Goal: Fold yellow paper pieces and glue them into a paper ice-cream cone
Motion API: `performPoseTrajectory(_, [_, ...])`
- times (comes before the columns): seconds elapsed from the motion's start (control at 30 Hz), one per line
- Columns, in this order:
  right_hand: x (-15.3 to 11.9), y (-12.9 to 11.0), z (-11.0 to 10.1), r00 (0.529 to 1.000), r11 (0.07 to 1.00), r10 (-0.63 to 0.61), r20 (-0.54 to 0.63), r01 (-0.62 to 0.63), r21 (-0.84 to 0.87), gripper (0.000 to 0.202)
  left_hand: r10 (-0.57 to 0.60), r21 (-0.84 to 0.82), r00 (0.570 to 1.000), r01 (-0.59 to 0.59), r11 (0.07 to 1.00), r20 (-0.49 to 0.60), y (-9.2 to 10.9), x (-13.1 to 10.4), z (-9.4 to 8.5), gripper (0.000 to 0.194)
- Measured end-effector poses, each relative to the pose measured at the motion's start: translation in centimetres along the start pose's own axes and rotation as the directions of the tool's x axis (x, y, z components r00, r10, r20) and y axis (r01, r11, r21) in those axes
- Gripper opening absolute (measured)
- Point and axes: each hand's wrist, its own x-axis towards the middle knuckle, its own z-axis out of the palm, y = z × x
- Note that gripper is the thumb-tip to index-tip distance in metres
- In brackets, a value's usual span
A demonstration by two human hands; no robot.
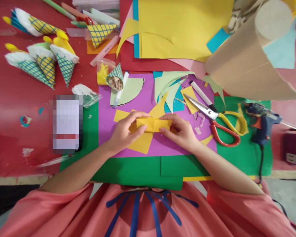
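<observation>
A small folded strip of yellow paper (154,125), with a crease near its middle, is held level between both hands. My left hand (128,131) pinches its left end between thumb and fingers. At the right end, my right hand (181,131) grips it the same way. Under the hands lies a purple sheet (108,141) with yellow paper pieces (141,144) on it. Scissors (209,115) with red and yellow handles rest open, right of my right hand. Green and yellow paper scraps (160,105) lie just beyond the strip.
A glue gun (263,123) lies at the right, below a large brown paper roll (246,59). Patterned paper cones (66,65) stand out at the back left. A blurred-out flat object (67,123) is left of the purple sheet. Markers (203,95) lie beyond the scissors.
</observation>
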Motion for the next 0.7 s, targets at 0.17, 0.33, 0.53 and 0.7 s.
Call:
performPoseTrajectory(0.17, [0.22,-0.27,-0.16,0.999,0.999,-0.046,0.017,0.047,-0.025,0.018,0.038,0.104,0.999,-0.040,0.994,0.017,0.47,0.07,-0.09,0.021])
performPoseTrajectory(0.33, [0.53,-0.49,-0.13,0.997,0.998,-0.054,0.048,0.054,-0.007,0.013,0.098,0.194,0.992,-0.112,0.975,0.078,0.54,-0.31,0.25,0.024])
performPoseTrajectory(0.53, [0.61,-0.57,-0.09,0.995,1.000,-0.011,0.097,0.011,0.002,0.013,0.099,0.204,0.987,-0.123,0.971,0.124,0.67,-0.38,0.42,0.023])
performPoseTrajectory(0.7, [0.61,-0.56,-0.12,0.995,1.000,0.023,0.094,-0.024,0.007,0.013,0.065,0.149,0.991,-0.082,0.985,0.114,0.82,-0.24,0.30,0.021])
